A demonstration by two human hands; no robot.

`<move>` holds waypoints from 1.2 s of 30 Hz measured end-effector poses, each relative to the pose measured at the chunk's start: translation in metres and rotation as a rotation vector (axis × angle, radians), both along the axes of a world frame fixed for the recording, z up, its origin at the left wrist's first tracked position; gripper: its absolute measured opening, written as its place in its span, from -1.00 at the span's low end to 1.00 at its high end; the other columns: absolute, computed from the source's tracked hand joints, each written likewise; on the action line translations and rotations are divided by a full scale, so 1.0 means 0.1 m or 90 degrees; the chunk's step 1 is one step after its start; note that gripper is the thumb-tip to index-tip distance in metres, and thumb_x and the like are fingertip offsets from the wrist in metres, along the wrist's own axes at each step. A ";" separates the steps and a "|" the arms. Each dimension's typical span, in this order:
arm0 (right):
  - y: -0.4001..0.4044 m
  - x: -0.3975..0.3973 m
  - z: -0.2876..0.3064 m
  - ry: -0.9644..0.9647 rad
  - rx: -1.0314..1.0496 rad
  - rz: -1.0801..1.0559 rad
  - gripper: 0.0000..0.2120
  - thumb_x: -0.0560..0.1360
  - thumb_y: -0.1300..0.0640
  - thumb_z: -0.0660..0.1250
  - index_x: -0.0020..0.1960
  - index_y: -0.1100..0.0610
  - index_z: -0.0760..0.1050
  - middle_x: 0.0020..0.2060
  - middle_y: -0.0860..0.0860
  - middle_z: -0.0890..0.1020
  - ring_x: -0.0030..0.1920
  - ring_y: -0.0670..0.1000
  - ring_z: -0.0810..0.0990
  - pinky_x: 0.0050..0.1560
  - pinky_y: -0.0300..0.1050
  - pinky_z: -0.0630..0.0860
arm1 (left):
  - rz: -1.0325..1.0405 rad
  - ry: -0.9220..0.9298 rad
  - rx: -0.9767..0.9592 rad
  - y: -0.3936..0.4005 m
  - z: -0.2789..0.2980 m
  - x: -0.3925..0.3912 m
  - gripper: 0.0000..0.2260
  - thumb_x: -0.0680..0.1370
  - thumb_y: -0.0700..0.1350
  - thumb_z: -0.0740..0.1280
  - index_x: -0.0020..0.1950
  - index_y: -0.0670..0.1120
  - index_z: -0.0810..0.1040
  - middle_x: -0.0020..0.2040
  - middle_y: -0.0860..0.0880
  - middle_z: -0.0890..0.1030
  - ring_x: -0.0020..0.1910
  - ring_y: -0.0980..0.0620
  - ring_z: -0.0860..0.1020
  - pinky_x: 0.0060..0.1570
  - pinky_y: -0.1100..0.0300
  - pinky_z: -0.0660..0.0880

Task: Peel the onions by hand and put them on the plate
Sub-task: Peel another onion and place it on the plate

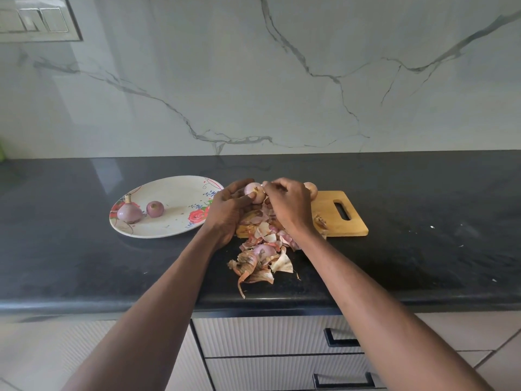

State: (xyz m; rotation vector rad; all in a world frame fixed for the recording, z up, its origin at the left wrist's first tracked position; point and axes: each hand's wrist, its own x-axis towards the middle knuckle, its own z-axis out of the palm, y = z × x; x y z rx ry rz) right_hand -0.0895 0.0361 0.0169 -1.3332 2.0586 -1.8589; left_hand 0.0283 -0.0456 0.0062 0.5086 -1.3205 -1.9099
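Home kitchen: black countertop (394,263), marble backsplash (253,80), drawers (267,337).

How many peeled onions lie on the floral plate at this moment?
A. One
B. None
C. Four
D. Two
D: two peeled onions sit on the floral plate, while the left hand holds a third onion that the right hand is peeling.

Desk (84,263): dark speckled stone, polished, glossy. Wall (253,80): pale veined marble-look slab, smooth, slight sheen. Cutting board (332,218): light wood, matt. Plate (174,193): glossy white, floral print. Onion skins (262,261): dry, papery, crinkled. Peeled onions (155,208): smooth, faint shine. Drawer fronts (267,334): ribbed, matt.
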 end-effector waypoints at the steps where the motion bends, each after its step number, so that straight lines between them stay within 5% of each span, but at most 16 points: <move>1: 0.00 0.01 0.00 0.018 0.006 0.005 -0.85 0.52 0.13 0.42 -0.17 0.19 0.65 -0.31 -0.03 0.66 -0.35 -0.13 0.58 -0.38 -0.31 0.48 | -0.006 0.005 0.001 0.01 0.01 0.00 -0.61 0.40 -0.33 0.42 0.23 -0.19 0.58 0.10 -0.26 0.67 -0.04 -0.18 0.69 0.04 -0.06 0.66; 3: 0.00 0.03 0.00 0.058 0.028 0.008 -0.92 0.50 0.16 0.46 -0.06 0.17 0.66 -0.20 -0.03 0.69 -0.27 -0.17 0.60 -0.29 -0.40 0.50 | -0.012 0.008 -0.001 0.02 0.02 0.01 -0.59 0.35 -0.30 0.43 0.20 -0.18 0.59 0.08 -0.24 0.68 -0.04 -0.17 0.69 0.04 -0.05 0.65; 7: 0.00 0.02 -0.02 0.130 0.026 -0.020 -0.91 0.52 0.28 0.41 0.00 0.24 0.66 -0.10 0.06 0.69 -0.13 -0.02 0.62 -0.11 -0.14 0.59 | -0.004 -0.010 -0.025 0.01 0.01 0.01 -0.65 0.43 -0.25 0.46 0.21 -0.18 0.58 0.13 -0.28 0.65 0.01 -0.21 0.68 0.09 -0.10 0.64; 13: -0.04 0.03 -0.04 0.150 0.055 -0.029 -0.90 0.58 0.28 0.31 0.01 0.26 0.60 -0.07 0.09 0.64 -0.07 0.02 0.59 -0.12 -0.15 0.53 | 0.015 -0.009 -0.040 0.01 -0.01 -0.01 -0.80 0.55 -0.25 0.39 0.18 -0.21 0.57 0.02 -0.23 0.68 -0.08 -0.15 0.69 -0.01 -0.05 0.66; 18: -0.04 0.01 -0.01 0.052 0.060 -0.031 -0.88 0.62 0.23 0.26 0.06 0.21 0.57 -0.08 -0.01 0.60 -0.08 -0.06 0.53 -0.26 -0.46 0.39 | 0.016 0.004 -0.017 0.01 0.01 -0.02 -0.82 0.61 -0.28 0.31 0.19 -0.20 0.59 -0.01 -0.22 0.69 -0.13 -0.11 0.69 -0.08 0.04 0.68; 22: -0.06 -0.01 0.00 -0.030 0.074 -0.016 -0.84 0.63 0.20 0.24 0.09 0.21 0.57 -0.06 0.01 0.62 -0.06 -0.05 0.57 -0.24 -0.32 0.40 | 0.017 0.019 0.006 0.00 0.02 -0.02 -0.82 0.64 -0.28 0.28 0.22 -0.23 0.58 0.00 -0.22 0.70 -0.11 -0.11 0.70 -0.11 0.09 0.67; 29: -0.01 0.00 0.05 -0.162 0.061 0.024 -0.82 0.65 0.21 0.21 -0.03 0.22 0.56 -0.32 -0.04 0.60 -0.41 -0.24 0.58 -0.41 -0.40 0.42 | 0.028 0.050 0.025 0.01 0.05 -0.01 -0.83 0.65 -0.32 0.23 0.15 -0.25 0.59 -0.05 -0.16 0.72 -0.11 -0.06 0.71 -0.17 0.18 0.65; 33: 0.02 0.02 0.09 -0.265 0.038 0.031 -0.80 0.63 0.27 0.19 -0.05 0.31 0.55 -0.37 0.01 0.59 -0.46 -0.22 0.56 -0.43 -0.35 0.44 | 0.026 0.061 0.047 0.01 0.07 -0.02 -0.82 0.65 -0.33 0.22 0.14 -0.25 0.60 0.04 -0.20 0.68 -0.10 -0.05 0.71 -0.18 0.20 0.64; 36: 0.02 0.00 0.10 -0.316 0.039 0.023 -0.83 0.55 0.25 0.27 -0.09 0.35 0.55 -0.35 0.09 0.57 -0.33 -0.01 0.57 -0.33 -0.20 0.44 | 0.019 0.052 0.040 0.00 0.07 -0.01 -0.83 0.64 -0.34 0.23 0.16 -0.25 0.58 0.11 -0.22 0.63 -0.08 -0.04 0.70 -0.16 0.19 0.64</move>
